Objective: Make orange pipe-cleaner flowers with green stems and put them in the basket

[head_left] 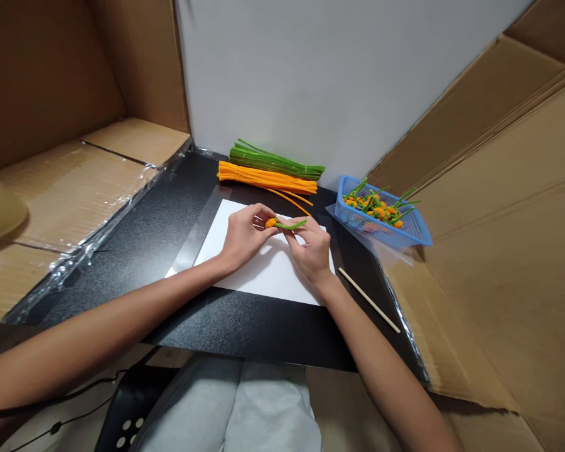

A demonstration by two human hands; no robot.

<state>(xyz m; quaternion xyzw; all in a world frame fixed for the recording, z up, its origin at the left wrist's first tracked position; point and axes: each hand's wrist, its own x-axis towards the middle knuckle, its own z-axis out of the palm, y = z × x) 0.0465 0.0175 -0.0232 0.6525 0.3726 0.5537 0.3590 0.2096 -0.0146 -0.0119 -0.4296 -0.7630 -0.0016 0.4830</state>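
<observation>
Above a white sheet of paper [263, 270], my two hands meet around a small pipe-cleaner carrot [270, 223] with a coiled orange body and a green stem. My left hand [247, 235] pinches the orange end between thumb and fingers. The green stem [292, 225] passes across the fingers of my right hand [311, 248], which are closed on it near the orange part. Behind the hands lie a bundle of orange pipe cleaners [268, 177] and a bundle of green pipe cleaners [275, 159], with a few loose orange ones in front.
A blue plastic basket [381, 233] at the right holds several orange-and-green pieces. A pale wooden stick [370, 300] lies on the black tabletop [245, 323]. Cardboard walls [508, 263] flank both sides, a white wall [329, 81] stands behind, and a tape roll [0, 210] sits far left.
</observation>
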